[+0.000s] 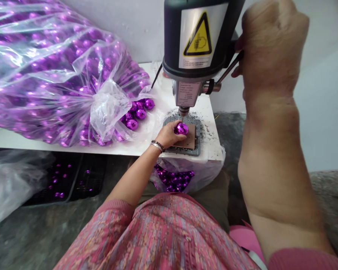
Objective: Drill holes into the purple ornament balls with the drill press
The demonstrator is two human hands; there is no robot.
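Note:
My left hand point(170, 134) grips a shiny purple faceted ball point(181, 129) between thumb and fingers. The ball rests on a brown board point(190, 140) lying on the grey base point(197, 146) of a drill press point(186, 71). Directly above, the drill bit point(182, 119) points down at the ball's top; whether it has entered the ball I cannot tell. High on the right, my right hand point(273, 45) is closed round the end of the press's feed lever point(228, 71), its fingers partly hidden behind the fist.
A large clear plastic bag point(109, 105) of purple balls fills the table's left, with loose balls point(141, 113) beside its mouth. Dark shavings point(207, 129) surround the base. Below the white table's point(115, 150) front edge hangs another bag point(174, 178) of balls. Black crates point(73, 176) stand lower left.

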